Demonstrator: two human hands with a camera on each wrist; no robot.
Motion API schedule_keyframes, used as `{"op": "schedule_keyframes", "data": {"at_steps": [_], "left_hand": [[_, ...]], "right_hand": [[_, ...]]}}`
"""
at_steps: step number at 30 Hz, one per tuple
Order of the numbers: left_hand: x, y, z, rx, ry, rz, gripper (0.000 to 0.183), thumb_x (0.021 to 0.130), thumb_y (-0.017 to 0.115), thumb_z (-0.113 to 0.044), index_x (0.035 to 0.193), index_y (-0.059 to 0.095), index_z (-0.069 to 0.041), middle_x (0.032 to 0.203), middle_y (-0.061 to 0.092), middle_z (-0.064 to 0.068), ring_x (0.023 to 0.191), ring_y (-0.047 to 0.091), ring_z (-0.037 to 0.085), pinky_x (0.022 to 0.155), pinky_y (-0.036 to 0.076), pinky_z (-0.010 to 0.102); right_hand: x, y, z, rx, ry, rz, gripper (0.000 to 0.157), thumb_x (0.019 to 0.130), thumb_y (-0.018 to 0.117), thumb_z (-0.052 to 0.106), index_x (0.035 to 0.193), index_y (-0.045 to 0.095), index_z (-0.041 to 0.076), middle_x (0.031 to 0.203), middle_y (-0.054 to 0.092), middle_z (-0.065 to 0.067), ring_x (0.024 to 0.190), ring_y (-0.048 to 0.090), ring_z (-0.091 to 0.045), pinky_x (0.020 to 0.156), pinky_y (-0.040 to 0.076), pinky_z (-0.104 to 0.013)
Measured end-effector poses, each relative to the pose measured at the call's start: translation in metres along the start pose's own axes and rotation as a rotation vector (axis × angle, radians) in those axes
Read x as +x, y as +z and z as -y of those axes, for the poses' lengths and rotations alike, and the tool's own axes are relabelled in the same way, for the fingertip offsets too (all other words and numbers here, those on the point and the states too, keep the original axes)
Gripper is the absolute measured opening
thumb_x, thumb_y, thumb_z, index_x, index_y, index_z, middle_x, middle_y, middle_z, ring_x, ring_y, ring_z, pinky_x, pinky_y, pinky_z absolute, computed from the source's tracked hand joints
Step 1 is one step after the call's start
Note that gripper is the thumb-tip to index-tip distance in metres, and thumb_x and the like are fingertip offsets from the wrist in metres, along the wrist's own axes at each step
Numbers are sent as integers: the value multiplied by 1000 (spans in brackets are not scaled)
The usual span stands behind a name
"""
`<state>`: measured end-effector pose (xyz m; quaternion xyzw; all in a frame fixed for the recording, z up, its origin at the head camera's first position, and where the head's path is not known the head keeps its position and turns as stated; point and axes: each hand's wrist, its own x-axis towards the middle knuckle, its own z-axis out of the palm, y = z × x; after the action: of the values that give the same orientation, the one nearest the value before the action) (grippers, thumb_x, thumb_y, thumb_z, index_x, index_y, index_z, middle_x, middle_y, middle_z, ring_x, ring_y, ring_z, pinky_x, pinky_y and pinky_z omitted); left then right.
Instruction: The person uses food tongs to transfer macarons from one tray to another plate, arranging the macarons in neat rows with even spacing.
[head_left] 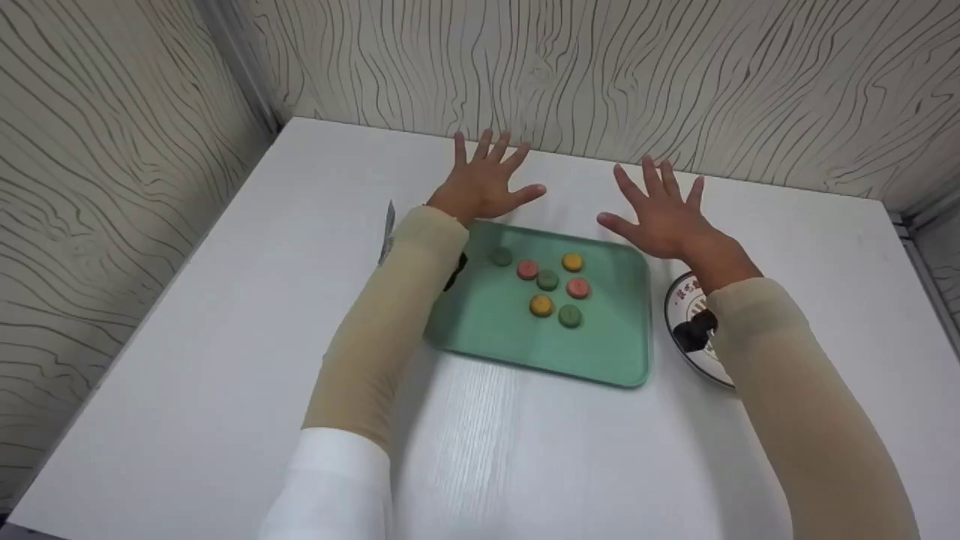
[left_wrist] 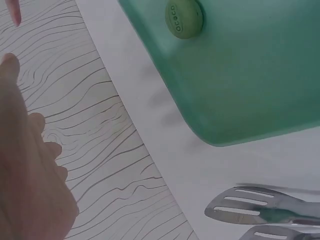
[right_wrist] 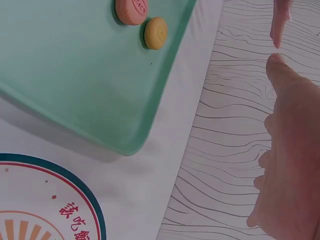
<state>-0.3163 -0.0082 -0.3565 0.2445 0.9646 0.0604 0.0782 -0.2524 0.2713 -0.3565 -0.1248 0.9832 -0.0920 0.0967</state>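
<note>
My left hand point(head_left: 484, 180) is held over the far left side of a green tray point(head_left: 487, 330), fingers spread and nothing in it. Over the tray's far right, my right hand point(head_left: 664, 217) is likewise spread and holds nothing. Several round macarons lie on the tray, among them a green macaron point(head_left: 570, 316), a yellow macaron point(head_left: 541, 305) and a pink macaron point(head_left: 577, 287). Beneath the right wrist, a white plate point(right_wrist: 30, 190) with a dark rim and red characters is partly hidden. Slotted metal tongs point(left_wrist: 250, 205) lie left of the tray, mostly behind the left forearm in the head view.
A white table point(head_left: 187, 360) bears everything. Its far edge meets a wall point(head_left: 540, 75) with a wavy line pattern, and another patterned wall point(head_left: 90, 187) stands at the left. Both forearms reach across the table on either side of the tray.
</note>
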Motion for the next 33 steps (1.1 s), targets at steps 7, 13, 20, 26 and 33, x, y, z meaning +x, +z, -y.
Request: {"op": "schedule_keyframes", "data": {"at_steps": [7,13,20,26,33], "left_hand": [[-6,2,1,23,48,6,85,100,26,-73,166,5,-24,171,-1,10,155,-10,33,116,-13,65],[-11,5,-3,24,91,16,85,99,28,-73,165,3,-26,171,-1,8,156,-10,32,116,-14,63],[-20,4,-7,21,147,23,85,99,30,-73,165,2,-27,171,-3,6,155,-12,30,116,-16,61],[-34,5,-10,18,203,42,85,99,30,-73,165,2,-27,171,-4,7,155,-13,29,116,-18,61],[-49,8,-9,56,253,54,85,99,31,-73,165,0,-29,171,-7,5,155,-14,27,116,-17,60]], "right_hand": [[-7,5,-2,-7,-19,-5,89,101,36,69,165,1,16,167,-14,-23,152,-17,-44,108,-19,-71],[-14,8,0,-17,-41,-8,89,101,37,69,165,3,18,167,-12,-22,152,-16,-43,109,-19,-71],[-22,10,1,-33,-89,-11,88,101,36,69,165,5,17,168,-9,-23,152,-14,-45,109,-17,-73],[-30,12,1,-61,-118,-3,87,101,37,68,165,6,18,168,-8,-23,152,-13,-44,109,-15,-74],[-42,17,7,-74,-166,-18,87,101,44,64,165,10,17,168,-4,-23,153,-10,-44,110,-13,-74]]}}
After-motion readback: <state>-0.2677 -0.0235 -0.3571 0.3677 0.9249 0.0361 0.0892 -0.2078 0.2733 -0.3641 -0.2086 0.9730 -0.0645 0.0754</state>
